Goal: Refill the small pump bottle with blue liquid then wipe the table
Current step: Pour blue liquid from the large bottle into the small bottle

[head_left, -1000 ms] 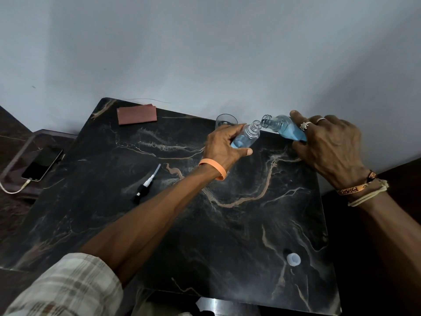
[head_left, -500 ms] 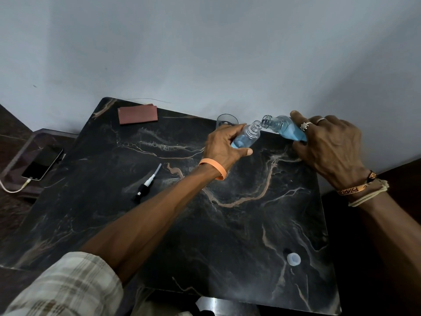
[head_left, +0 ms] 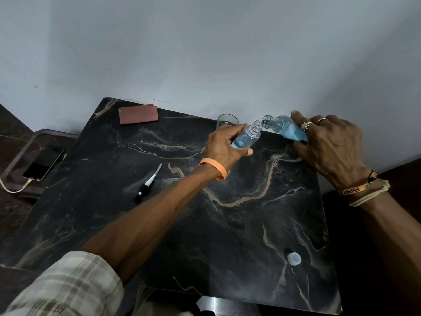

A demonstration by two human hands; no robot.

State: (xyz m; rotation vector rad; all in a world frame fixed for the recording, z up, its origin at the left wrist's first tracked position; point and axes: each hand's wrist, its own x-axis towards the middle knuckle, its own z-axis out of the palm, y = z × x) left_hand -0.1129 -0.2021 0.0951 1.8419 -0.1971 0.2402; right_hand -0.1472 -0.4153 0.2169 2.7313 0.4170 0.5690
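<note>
Two bottles meet mouth to mouth near the 1 o'clock corner of the tabletop (head_left: 227, 236). The left grip (head_left: 224, 145) is curled round the small bottle (head_left: 247, 136), thumb on the near side and fingers on the far side. This bottle is uncapped and tilted, with its mouth toward 2 o'clock and blue liquid in its lower part. Its base is hidden by the hand, so contact with the tabletop cannot be told.

The right grip (head_left: 332, 142) is wrapped round the large bottle (head_left: 286, 128), which lies close to level with its open mouth toward 9 o'clock, just over the small bottle's mouth. Whether the two rims touch cannot be told. Blue liquid sits along its lower side.

A clear glass (head_left: 226, 120) stands at 12 o'clock, just behind the left grip. The pump (head_left: 148, 182) lies on its side at 9 o'clock, well apart from both bottles, with its white tube pointing toward 1 o'clock. A white cap (head_left: 294, 258) lies at 5 o'clock. A reddish cloth (head_left: 138, 114) lies flat at 11 o'clock. A phone (head_left: 43, 163) with a cable plugged in rests on a lower surface beyond the 9 o'clock edge.
</note>
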